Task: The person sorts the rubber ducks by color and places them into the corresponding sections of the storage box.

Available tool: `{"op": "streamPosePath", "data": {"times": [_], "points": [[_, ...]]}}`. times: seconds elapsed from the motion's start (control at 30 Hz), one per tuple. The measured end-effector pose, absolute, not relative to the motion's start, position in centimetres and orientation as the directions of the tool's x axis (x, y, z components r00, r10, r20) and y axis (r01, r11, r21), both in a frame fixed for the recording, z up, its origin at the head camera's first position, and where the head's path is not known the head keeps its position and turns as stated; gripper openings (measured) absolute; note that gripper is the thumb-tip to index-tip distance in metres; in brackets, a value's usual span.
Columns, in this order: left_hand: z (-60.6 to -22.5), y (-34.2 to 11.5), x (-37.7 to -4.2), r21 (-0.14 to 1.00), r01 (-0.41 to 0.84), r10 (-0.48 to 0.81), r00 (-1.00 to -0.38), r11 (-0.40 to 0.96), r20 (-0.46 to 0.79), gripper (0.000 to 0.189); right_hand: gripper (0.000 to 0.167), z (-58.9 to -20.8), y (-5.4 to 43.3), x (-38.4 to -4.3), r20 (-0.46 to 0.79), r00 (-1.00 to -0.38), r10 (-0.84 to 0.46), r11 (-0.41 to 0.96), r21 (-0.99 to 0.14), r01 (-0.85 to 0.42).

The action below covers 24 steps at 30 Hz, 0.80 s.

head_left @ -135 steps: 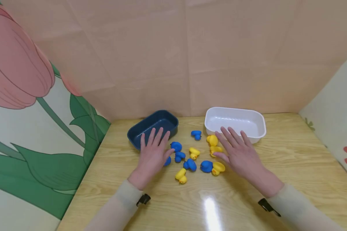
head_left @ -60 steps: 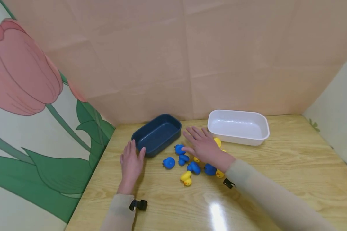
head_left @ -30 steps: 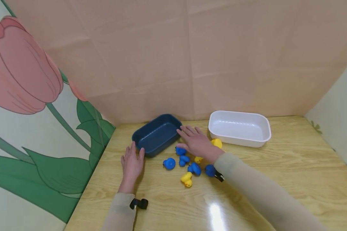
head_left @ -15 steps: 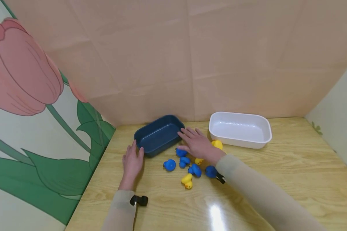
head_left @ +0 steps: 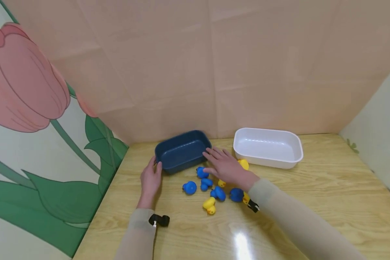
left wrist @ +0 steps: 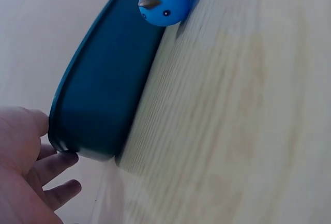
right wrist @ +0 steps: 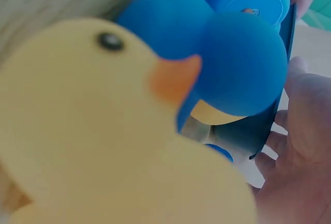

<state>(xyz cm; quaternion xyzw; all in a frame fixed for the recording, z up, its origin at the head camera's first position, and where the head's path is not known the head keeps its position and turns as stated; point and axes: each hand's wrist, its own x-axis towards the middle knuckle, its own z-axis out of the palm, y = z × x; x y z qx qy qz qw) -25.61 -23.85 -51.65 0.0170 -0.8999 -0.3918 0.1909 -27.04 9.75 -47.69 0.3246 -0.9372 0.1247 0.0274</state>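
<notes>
A dark blue basin [head_left: 182,153] stands slightly askew on the wooden table. My left hand [head_left: 151,180] is at its left end, thumb and fingers touching the corner; the left wrist view shows fingertips [left wrist: 64,159] against its end wall. My right hand [head_left: 229,168], fingers outstretched, touches the basin's right end from above the toy ducks. Blue rubber ducks [head_left: 190,187] and yellow rubber ducks [head_left: 209,206] lie scattered in front of the basin. A yellow duck [right wrist: 103,120] fills much of the right wrist view. My right hand and sleeve partly hide some ducks.
A white basin [head_left: 268,148] stands to the right, by the back wall. One yellow duck [head_left: 243,164] sits against its front. A pink cloth backdrop [head_left: 169,72] rises behind the table, and a tulip-patterned panel [head_left: 52,173] borders the left side.
My right hand has come across from the white basin side to the blue basin, my left hand to its left end. The basin has turned clockwise and shifted right, squarer to the wall.
</notes>
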Motion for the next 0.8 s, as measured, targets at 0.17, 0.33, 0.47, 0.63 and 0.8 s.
{"op": "streamPosePath", "data": {"times": [0.17,0.33,0.47,0.63,0.8], "points": [[-51.8,-23.6,-26.3,0.769,0.113,-0.183,-0.94,0.629,0.288,0.051,0.076,-48.4,10.3,-26.9,0.154,-0.784,-0.601,0.747,-0.241,-0.62],[-51.9,-23.3,-26.8,0.831,0.096,-0.188,-0.954,0.548,0.234,0.05,0.075,-48.6,10.8,-26.4,0.153,-0.787,-0.597,0.747,-0.252,-0.616],[-52.0,-22.9,-27.4,0.846,0.094,-0.201,-0.952,0.525,0.23,0.048,0.075,-48.3,11.0,-25.9,0.154,-0.789,-0.594,0.745,-0.264,-0.612],[-52.2,-22.5,-28.0,0.85,0.1,-0.211,-0.948,0.517,0.24,0.048,0.075,-48.2,11.2,-25.4,0.158,-0.794,-0.586,0.748,-0.271,-0.606],[-52.5,-22.3,-28.5,0.87,0.094,-0.188,-0.96,0.485,0.209,0.054,0.076,-48.1,11.3,-24.9,0.171,-0.798,-0.578,0.746,-0.286,-0.601]]}}
